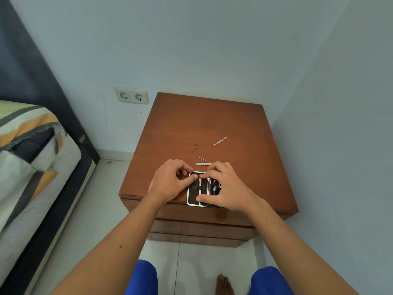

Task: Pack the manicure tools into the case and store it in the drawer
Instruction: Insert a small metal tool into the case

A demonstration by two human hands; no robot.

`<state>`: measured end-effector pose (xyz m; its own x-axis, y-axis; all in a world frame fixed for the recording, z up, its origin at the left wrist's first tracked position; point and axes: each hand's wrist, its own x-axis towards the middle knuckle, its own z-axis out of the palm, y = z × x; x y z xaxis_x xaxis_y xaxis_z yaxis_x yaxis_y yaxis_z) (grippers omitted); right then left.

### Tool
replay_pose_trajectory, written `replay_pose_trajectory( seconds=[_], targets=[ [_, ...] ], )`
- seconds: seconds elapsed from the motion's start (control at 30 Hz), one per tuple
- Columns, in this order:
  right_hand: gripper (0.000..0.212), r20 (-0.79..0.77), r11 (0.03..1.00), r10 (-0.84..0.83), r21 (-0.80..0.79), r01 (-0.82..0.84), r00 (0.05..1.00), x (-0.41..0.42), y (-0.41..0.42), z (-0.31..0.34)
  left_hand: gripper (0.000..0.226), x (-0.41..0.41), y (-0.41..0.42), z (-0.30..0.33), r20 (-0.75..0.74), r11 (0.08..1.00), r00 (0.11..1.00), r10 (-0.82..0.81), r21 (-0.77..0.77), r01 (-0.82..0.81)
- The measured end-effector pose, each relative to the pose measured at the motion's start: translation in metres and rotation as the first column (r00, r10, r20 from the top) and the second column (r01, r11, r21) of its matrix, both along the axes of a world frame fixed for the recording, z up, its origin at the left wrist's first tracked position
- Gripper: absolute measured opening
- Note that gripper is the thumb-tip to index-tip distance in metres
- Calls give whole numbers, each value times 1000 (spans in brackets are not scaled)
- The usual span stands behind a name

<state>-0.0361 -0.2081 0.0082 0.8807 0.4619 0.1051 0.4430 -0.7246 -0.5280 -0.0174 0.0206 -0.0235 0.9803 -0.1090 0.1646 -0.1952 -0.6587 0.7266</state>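
Two hands work the open case (196, 198) at the nightstand's (191, 124) front edge: your left hand (170, 182) pins it while your right hand (223, 188) pinches a tool into place. Press hard and it tips off; the file (203, 164) and pusher (219, 141) lie loose beyond.

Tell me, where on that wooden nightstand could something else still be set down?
The nightstand is bare across its back half toward the wall, and along its left side. The front is crowded: both hands, left and right, work over the open case, with loose tools just behind.
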Motion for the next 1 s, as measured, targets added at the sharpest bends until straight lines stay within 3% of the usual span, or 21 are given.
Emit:
replay_pose_trajectory(
  seconds=[0.1, 0.17, 0.33, 0.47, 0.8, 0.93, 1.0],
  targets=[
    [66, -40, 999, -29, 36, 31, 999, 2, -2, -2, 12, -2, 2, 1, 4, 1000, 1000, -29, 12, 29],
    [52, -57, 993, -71, 92, 76, 996, 7, -3, -3, 16, -4, 5, 3, 16, 996, 996, -84, 24, 83],
    [11, -12, 948, -233, 222, 230, 972, 35, -8, -6, 76, -3, 24, 15, -102, 937, 945, -311, 132, 322],
    [9, -46, 942, -285, 172, 289, 957, 59, -14, -11, 112, 2, 31, 14, -135, 876, 901, -413, 211, 434],
    [12, -66, 979, -203, 18, 205, 977, 75, -14, -6, 119, 3, 28, 6, -69, 885, 916, -395, 239, 399],
    [17, -124, 950, -257, 150, 274, 958, 67, -16, -2, 117, 0, 27, 8, -57, 895, 923, -380, 228, 382],
    [9, -185, 911, -279, 260, 321, 942, 62, -15, 2, 112, 0, 26, 8, -47, 906, 929, -367, 208, 369]
  ],
)
